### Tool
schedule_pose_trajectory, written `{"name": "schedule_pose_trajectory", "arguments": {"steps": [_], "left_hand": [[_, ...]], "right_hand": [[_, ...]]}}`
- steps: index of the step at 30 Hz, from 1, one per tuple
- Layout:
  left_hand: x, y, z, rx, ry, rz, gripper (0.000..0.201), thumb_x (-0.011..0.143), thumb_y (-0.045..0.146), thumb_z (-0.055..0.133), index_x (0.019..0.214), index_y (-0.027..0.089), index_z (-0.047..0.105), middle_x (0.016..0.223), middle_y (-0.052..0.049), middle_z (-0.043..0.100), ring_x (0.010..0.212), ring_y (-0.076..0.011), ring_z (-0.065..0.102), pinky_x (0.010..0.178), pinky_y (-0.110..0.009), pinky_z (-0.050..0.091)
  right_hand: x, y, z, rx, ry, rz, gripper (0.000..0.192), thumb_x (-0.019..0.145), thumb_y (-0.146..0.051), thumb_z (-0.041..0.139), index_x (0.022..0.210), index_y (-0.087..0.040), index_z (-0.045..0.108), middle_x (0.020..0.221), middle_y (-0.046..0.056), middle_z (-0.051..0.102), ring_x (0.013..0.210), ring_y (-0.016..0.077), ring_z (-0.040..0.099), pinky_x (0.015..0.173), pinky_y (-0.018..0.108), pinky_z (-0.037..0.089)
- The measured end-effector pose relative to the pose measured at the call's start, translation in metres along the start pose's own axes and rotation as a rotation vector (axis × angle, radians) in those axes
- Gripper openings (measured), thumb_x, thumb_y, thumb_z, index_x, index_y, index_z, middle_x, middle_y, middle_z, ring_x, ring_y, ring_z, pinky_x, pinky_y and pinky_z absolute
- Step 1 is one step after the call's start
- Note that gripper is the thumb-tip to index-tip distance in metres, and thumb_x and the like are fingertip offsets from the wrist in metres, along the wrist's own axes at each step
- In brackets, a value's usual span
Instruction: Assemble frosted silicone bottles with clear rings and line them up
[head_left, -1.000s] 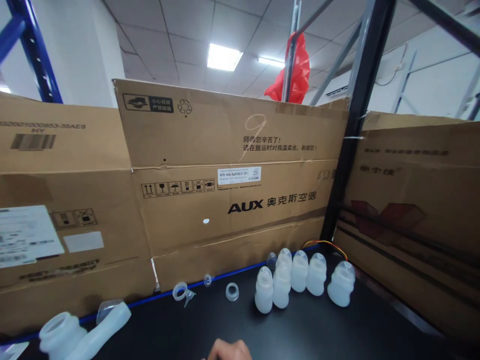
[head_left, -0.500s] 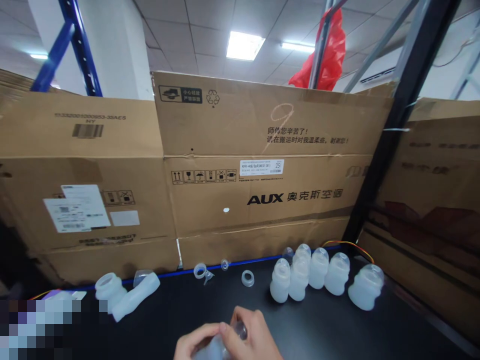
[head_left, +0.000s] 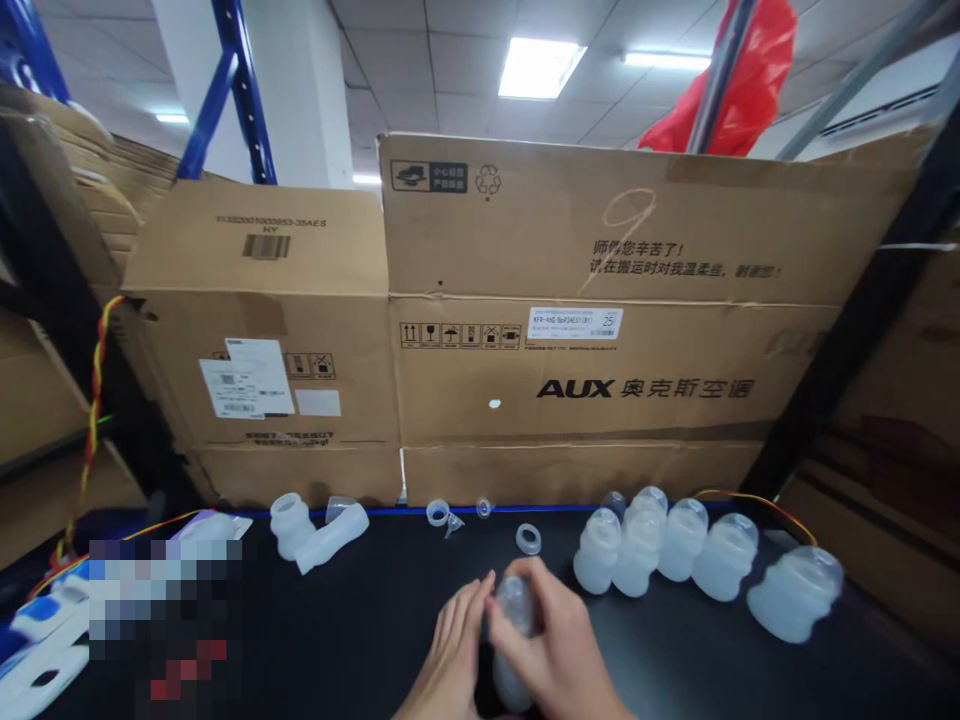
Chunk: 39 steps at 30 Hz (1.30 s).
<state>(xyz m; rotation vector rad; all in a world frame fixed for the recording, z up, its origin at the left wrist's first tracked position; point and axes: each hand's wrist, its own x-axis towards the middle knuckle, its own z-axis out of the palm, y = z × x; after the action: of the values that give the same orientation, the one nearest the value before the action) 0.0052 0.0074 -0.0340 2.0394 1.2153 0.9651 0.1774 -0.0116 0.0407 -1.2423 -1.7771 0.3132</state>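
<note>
A translucent, frosted white plastic bottle (head_left: 513,640) with a clear domed cap sits low over the black table (head_left: 360,640), gripped between the left hand (head_left: 450,655) and right hand (head_left: 559,650), both with fingers curled closed around it. Half a second earlier the hands were lower in view with less of the bottle showing; the view has since swung left, shifting the row of finished bottles (head_left: 679,545) rightward.

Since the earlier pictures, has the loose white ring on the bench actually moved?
No. The ring lies at the same spot left of the bottle row, before the AUX carton; only the camera turned.

Beyond fingers: black matte tabletop (head_left: 315,640), brown cardboard box wall (head_left: 600,330). Above: white tiled ceiling (head_left: 420,60), lit rectangular ceiling panel (head_left: 541,68), blue steel rack post (head_left: 234,95), red plastic bag (head_left: 739,85).
</note>
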Motion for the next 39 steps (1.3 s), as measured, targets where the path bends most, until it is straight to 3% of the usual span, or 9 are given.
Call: {"name": "schedule_pose_trajectory", "arguments": {"steps": [3,6,9,19,22,25,30,35,39], "left_hand": [[0.001,0.002,-0.042,0.274,-0.005,0.057,0.097,0.064,0.048,0.093,0.151,0.033,0.053,0.156,-0.012,0.054,0.146,-0.04,0.047,0.119,-0.061,0.043],[0.007,-0.005,-0.091,0.697,0.236,0.025,0.045,0.09,0.046,0.069,0.132,0.03,0.069,0.141,-0.009,0.066,0.137,-0.0337,0.055,0.115,-0.054,0.047],[0.014,-0.018,-0.124,0.937,0.412,-0.134,0.042,0.096,0.035,0.058,0.132,0.015,0.068,0.136,-0.019,0.066,0.128,-0.0365,0.06,0.107,-0.053,0.049],[0.013,-0.026,-0.122,1.028,0.426,-0.243,0.04,0.096,0.031,0.055,0.13,0.014,0.069,0.123,-0.016,0.069,0.112,-0.0338,0.062,0.1,-0.045,0.047],[0.014,-0.026,-0.124,1.083,0.501,-0.263,0.047,0.095,0.03,0.054,0.136,0.009,0.063,0.142,-0.023,0.058,0.133,-0.0412,0.05,0.113,-0.055,0.036],[0.012,-0.028,-0.131,1.159,0.569,-0.326,0.053,0.094,0.031,0.054,0.14,0.007,0.058,0.145,-0.026,0.054,0.138,-0.0436,0.046,0.113,-0.056,0.034],[0.009,-0.024,-0.141,1.16,0.566,-0.406,0.058,0.094,0.025,0.051,0.15,0.008,0.046,0.131,-0.021,0.063,0.12,-0.037,0.059,0.098,-0.046,0.044],[0.009,-0.023,-0.15,1.108,0.577,-0.459,0.058,0.091,0.018,0.053,0.148,0.011,0.048,0.129,-0.017,0.063,0.115,-0.0359,0.061,0.091,-0.043,0.045],[0.01,-0.026,-0.161,1.062,0.536,-0.448,0.049,0.09,0.011,0.05,0.139,0.015,0.059,0.116,-0.012,0.069,0.103,-0.0307,0.066,0.091,-0.041,0.048]], "right_hand": [[0.001,0.027,-0.026,-0.067,0.041,0.015,0.024,0.095,-0.047,0.063,0.097,-0.023,0.06,0.073,-0.003,0.064,0.057,0.0115,0.06,0.056,0.019,0.049],[-0.006,0.054,-0.054,-0.145,0.091,0.049,0.031,0.093,-0.053,0.066,0.096,-0.023,0.06,0.069,-0.005,0.062,0.05,0.011,0.055,0.05,0.019,0.047],[-0.019,0.073,-0.082,-0.25,0.132,0.074,0.039,0.09,-0.061,0.066,0.095,-0.023,0.063,0.063,-0.005,0.059,0.046,0.0118,0.052,0.047,0.021,0.045],[-0.024,0.058,-0.132,-0.694,0.535,0.051,0.072,0.089,-0.082,0.051,0.123,-0.02,0.067,0.099,0.012,0.069,0.083,0.0297,0.07,0.063,0.038,0.054],[-0.021,0.034,-0.111,-0.526,0.584,-0.314,0.029,0.095,-0.041,0.065,0.116,-0.021,0.066,0.098,0.01,0.067,0.084,0.025,0.066,0.079,0.04,0.054],[-0.012,0.012,-0.068,-0.337,0.205,-0.523,0.03,0.091,-0.016,0.066,0.119,-0.024,0.063,0.098,0.007,0.068,0.085,0.0198,0.066,0.075,0.031,0.054],[0.031,0.007,0.023,-0.275,-0.207,-0.077,0.02,0.101,-0.024,0.051,0.114,-0.022,0.066,0.103,0.006,0.069,0.097,0.02,0.07,0.087,0.031,0.056],[0.07,0.018,0.084,-0.359,-0.216,0.009,0.044,0.104,-0.032,0.05,0.145,-0.017,0.054,0.126,0.018,0.065,0.103,0.0278,0.071,0.082,0.037,0.058],[0.079,0.021,0.102,-0.414,-0.219,-0.012,0.036,0.102,-0.037,0.054,0.135,-0.026,0.065,0.133,0.018,0.059,0.117,0.0346,0.063,0.083,0.041,0.057]]}}
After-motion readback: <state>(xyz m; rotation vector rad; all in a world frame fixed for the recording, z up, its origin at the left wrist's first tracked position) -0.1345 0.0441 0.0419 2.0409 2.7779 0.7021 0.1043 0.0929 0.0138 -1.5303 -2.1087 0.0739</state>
